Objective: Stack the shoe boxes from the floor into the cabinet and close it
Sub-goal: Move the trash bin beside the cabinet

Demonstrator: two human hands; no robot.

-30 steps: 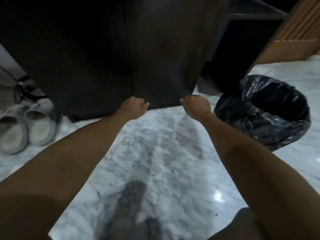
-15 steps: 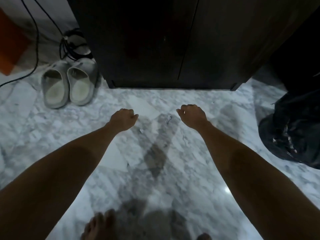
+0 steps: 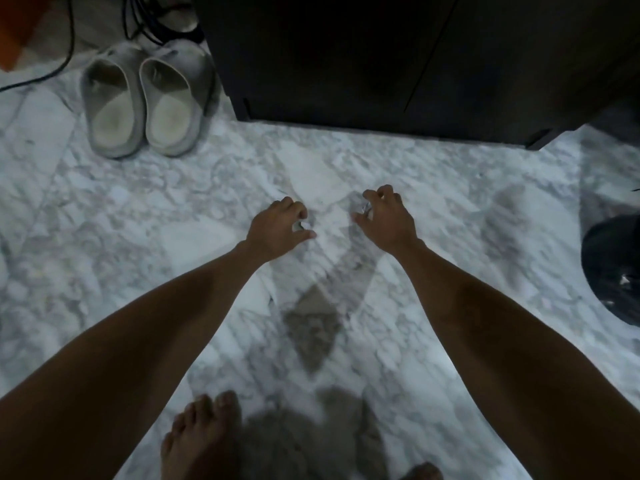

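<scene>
The dark wooden cabinet [image 3: 398, 64] stands at the top of the view with both its doors closed, a thin seam running between them. My left hand [image 3: 277, 228] and my right hand [image 3: 386, 220] hang side by side over the marble floor, well in front of the cabinet, touching nothing. The fingers of both hands are loosely curled and hold nothing. No shoe box is in view.
A pair of grey slides [image 3: 145, 98] sits on the floor left of the cabinet, with black cables [image 3: 69, 46] behind them. A black bin bag [image 3: 613, 268] is at the right edge. My bare feet [image 3: 201, 438] stand at the bottom on the white marble floor [image 3: 104, 237].
Both hands have left the cabinet doors and drawn back over the floor. The view has tilted down, so the cabinet has slid to the top and my feet have appeared.
</scene>
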